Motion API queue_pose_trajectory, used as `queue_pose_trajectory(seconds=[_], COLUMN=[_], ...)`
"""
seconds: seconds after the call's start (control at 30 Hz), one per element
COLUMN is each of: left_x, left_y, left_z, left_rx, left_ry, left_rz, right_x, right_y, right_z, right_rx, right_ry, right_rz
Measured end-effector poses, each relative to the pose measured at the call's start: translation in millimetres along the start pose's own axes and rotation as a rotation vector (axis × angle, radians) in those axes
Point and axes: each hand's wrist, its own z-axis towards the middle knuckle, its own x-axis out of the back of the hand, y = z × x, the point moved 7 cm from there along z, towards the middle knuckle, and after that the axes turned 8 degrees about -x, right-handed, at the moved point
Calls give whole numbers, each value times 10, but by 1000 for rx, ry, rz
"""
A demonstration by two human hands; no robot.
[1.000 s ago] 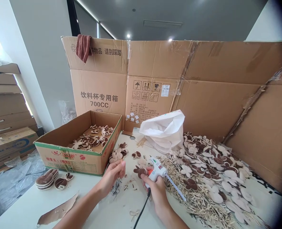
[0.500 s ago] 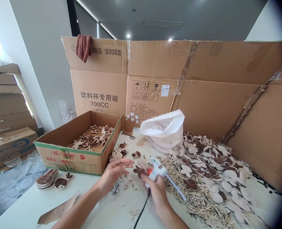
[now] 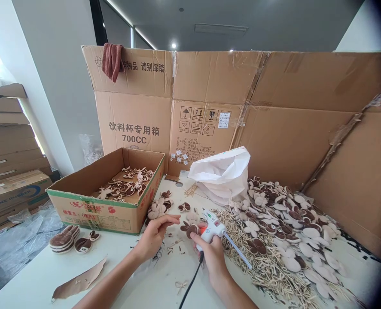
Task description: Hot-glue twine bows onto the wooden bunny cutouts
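Note:
My right hand is wrapped around a white hot glue gun with an orange trigger, a glue stick at its rear and a black cord hanging down. A brown rabbit-shaped felt piece sits at that hand's thumb tip, apparently pinched there. Just left of it, my left hand is raised with its fingers drawn together at the tips; anything between them is too small to make out. Behind it lie several cream and brown felt pieces, and one tied brown piece.
An open carton holds finished-looking tied pieces at the left. On the right are a heap of felt shapes, many short cream strips and a white bag. Cardboard panels wall the table's back. A torn cardboard strip lies front left.
The fingers of my left hand have come together from a looser, spread pose. My right hand stays nearly still with the glue gun and the felt piece.

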Motion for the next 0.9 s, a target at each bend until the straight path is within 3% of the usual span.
queue_pose_trajectory(seconds=[0.17,0.3,0.43,0.67,0.9], left_x=[-65,60,213,179,189], left_y=[15,7,135,251,128], left_z=[-9,-6,-12,-19,27], left_rx=[40,96,8,-26,-143], left_ry=[-14,130,232,156,150], left_rz=[-18,65,250,310,363], right_x=[6,-2,-11,-2,13], right_y=[-10,6,0,5,27], right_z=[11,13,-3,10,17], right_rx=[19,-4,-5,-18,-17], right_ry=[-1,-14,-27,-4,-3], right_rz=[13,6,11,19,5])
